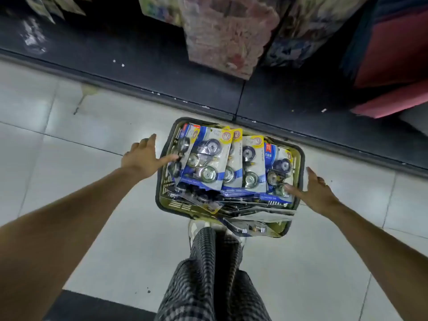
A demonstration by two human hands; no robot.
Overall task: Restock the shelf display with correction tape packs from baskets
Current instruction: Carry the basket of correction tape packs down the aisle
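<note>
While the basket (162, 195) is sitting on the tiled floor (69, 147) just in front of the dark shelf base (162, 72), it is being approached from both sides by two bare hands. The left hand (141, 157) is being held spread at the left rim, and its fingertip is touching the packs there. The right hand (315, 191) is also being held open, with straight fingers, at the right rim, one finger lying on the nearest pack. The correction tape packs (208, 158) are being kept inside the basket, standing in an overlapping row at the far side and lying loosely at the near side. Checked trousers (208, 274) are being seen below the basket.
</note>
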